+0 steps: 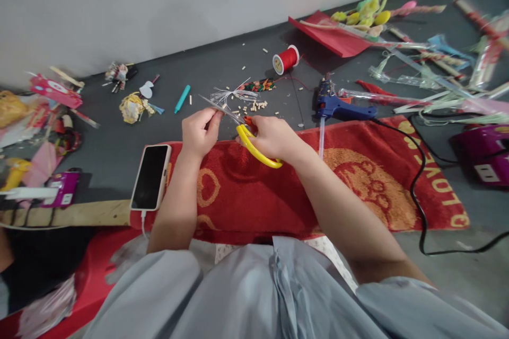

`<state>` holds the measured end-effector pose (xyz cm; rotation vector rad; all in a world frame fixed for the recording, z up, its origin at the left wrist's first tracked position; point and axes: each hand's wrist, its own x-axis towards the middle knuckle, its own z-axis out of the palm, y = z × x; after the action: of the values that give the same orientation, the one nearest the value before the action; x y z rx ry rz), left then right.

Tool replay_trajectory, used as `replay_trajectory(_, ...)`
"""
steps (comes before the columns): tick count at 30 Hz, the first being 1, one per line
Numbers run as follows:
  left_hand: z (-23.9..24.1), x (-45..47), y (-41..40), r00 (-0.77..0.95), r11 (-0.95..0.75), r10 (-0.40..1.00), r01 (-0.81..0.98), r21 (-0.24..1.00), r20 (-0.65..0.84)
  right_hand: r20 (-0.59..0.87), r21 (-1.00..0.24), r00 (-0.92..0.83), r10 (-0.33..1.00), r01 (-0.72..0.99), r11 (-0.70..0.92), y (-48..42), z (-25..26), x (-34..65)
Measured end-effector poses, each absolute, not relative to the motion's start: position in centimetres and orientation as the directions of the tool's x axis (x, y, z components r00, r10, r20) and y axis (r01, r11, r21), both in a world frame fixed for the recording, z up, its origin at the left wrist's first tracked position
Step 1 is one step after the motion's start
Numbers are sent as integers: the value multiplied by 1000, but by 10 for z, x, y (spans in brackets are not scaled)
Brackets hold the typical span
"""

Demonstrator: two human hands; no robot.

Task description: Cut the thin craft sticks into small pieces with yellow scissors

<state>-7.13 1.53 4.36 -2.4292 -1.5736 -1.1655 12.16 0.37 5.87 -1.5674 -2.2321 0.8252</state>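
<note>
My right hand [272,137] is wrapped round the scissors by their yellow handle [257,151]. A small orange-red piece [249,121] shows by its fingertips; I cannot tell what it is. The blades point left toward my left hand [201,130], whose thumb and index finger are pinched together beside them. What that pinch holds is too small to make out. Just beyond the blades lies a bunch of thin white strips [234,94], with small pale cut bits [256,106] scattered nearby. A patterned green and orange piece [259,85] rests behind them.
A red towel [254,196] lies under my forearms, with a phone [151,177] at its left. To the right are a blue glue gun [345,108] and its black cord. A red thread spool [286,60], a teal pen-like stick [182,99] and craft scraps lie around.
</note>
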Motion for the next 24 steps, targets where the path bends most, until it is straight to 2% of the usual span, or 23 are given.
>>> replay_trajectory(5,43,-72,16,196,-494,798,755,431,570,-173,-728,-449,876,657,194,1,65,123)
replay_trajectory(11,37,-75,20,170,-459,831,747,480,529,-172,-765,-347,922,637,97,7,58,124)
replay_trajectory(14,28,-78,27,138,-398,856,791,465,498,-173,-791,-305,936,610,52,11,54,125)
replay_trajectory(20,21,-83,32,49,-219,886,921,322,462,-110,-722,-269,957,683,109,7,55,124)
replay_trajectory(24,27,-81,28,-21,-221,856,889,401,517,-48,-619,-232,972,770,153,2,55,122)
